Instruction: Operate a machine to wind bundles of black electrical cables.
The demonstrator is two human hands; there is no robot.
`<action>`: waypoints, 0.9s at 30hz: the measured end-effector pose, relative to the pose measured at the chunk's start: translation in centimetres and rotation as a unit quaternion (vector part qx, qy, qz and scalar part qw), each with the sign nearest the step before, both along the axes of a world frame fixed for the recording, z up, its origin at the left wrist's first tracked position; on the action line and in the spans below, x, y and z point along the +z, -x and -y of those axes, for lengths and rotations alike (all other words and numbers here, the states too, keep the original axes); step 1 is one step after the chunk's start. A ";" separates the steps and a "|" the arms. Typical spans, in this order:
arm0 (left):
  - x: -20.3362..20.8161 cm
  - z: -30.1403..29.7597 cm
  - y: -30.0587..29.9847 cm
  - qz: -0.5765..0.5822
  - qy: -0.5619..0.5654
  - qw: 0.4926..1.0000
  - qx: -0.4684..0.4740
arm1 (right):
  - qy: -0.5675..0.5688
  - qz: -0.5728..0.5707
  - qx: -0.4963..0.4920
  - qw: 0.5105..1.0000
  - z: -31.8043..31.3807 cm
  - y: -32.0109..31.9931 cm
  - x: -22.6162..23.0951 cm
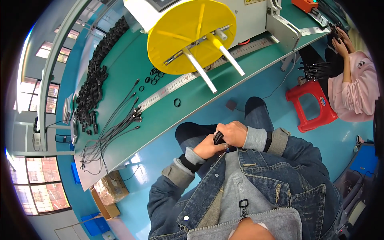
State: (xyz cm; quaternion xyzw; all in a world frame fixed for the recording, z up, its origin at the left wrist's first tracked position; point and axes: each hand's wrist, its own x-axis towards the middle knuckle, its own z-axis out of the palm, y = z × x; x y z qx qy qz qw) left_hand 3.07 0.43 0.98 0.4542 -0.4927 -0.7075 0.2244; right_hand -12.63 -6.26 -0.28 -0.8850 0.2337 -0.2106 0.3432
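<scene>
Just above my lap, a small coil of black cable (219,138) is held between my two hands. My left hand (208,148) is closed round its lower left side, thumb on top. My right hand (234,133) grips it from the right, fingers curled. Much of the coil is hidden by the fingers. Nearest on the green table (160,124) lies one black ring (177,103). Farther left spreads a loose bunch of dark cables (120,124) with connector ends.
A machine with a yellow disc (180,36) has two rods jutting toward me. A steel ruler (168,90) runs along the table. Coiled black cables (90,96) are heaped at the left. On the right, a person in a pink top (356,86) sits on a red stool (312,106).
</scene>
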 end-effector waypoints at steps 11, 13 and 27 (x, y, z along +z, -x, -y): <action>1.7 0.8 1.8 -0.173 -0.057 0.934 0.308 | 0.158 0.131 -0.186 0.961 12.2 -2.0 3.5; 2.2 1.2 2.2 -0.164 -0.045 0.937 0.306 | 0.188 0.113 -0.220 0.951 14.2 -3.3 3.1; 4.6 4.1 2.8 -0.148 0.069 0.924 0.345 | -0.603 0.214 -0.033 0.767 5.1 1.5 4.9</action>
